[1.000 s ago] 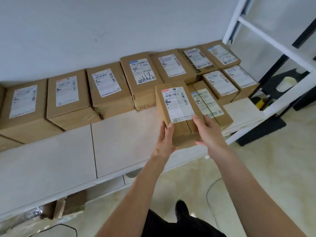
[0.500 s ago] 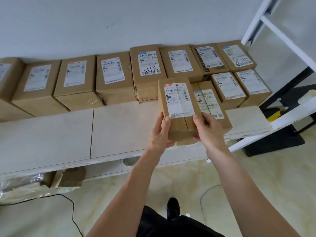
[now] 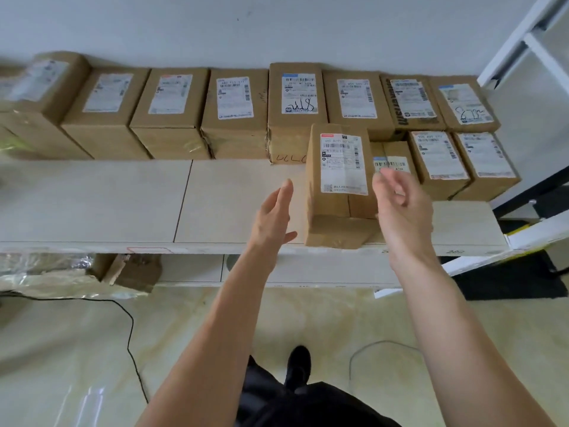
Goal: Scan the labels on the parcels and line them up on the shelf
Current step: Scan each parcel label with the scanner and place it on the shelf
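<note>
1. Both bare forearms are reaching forward and upward from the near edge, roughly parallel.
2. The left hand (image 3: 275, 215) is spreading open, fingers straight and pointing far, palm facing right, holding nothing.
3. The right hand (image 3: 401, 204) is hovering open, fingers loosely curled, palm facing left.

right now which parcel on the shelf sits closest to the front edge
The parcel between the two open hands. It stands alone at the shelf's front edge, label up, while the others sit farther back.

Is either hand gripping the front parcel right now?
No. The left hand and right hand are open beside the front parcel.
</note>
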